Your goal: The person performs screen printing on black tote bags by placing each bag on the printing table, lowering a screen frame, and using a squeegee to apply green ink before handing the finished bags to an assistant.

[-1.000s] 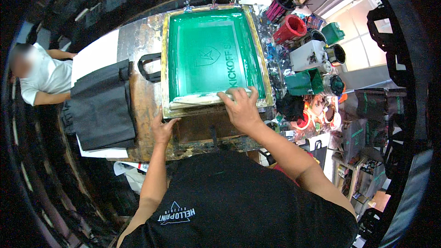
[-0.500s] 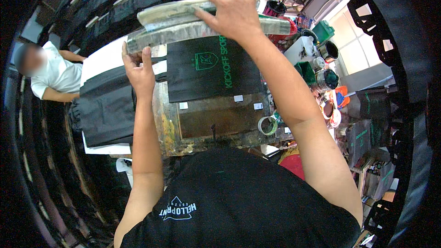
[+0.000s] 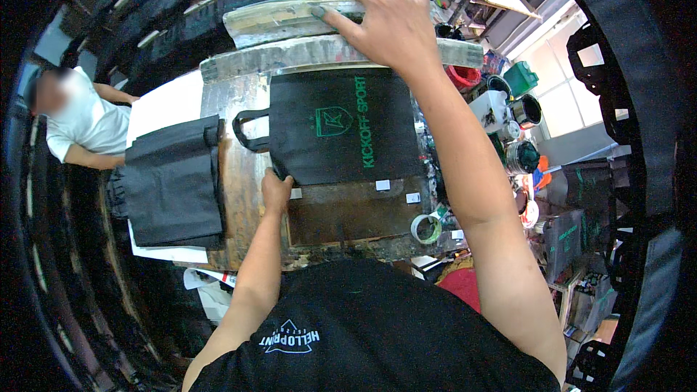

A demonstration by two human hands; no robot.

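Black tote bag (image 3: 343, 151) with green shield emblem (image 3: 333, 122), brown board (image 3: 348, 216), red bucket (image 3: 465, 76)

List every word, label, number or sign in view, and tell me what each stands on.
Wording is not copied here; this is where it stands.
Black bag on the table: green capitals along its right side, readable, beside a green shield emblem.
Black shirt: white lettering, its largest line upside down but readable.
Dark bags at right: green print, too small to read.
Containers at right: any labels too small to read.
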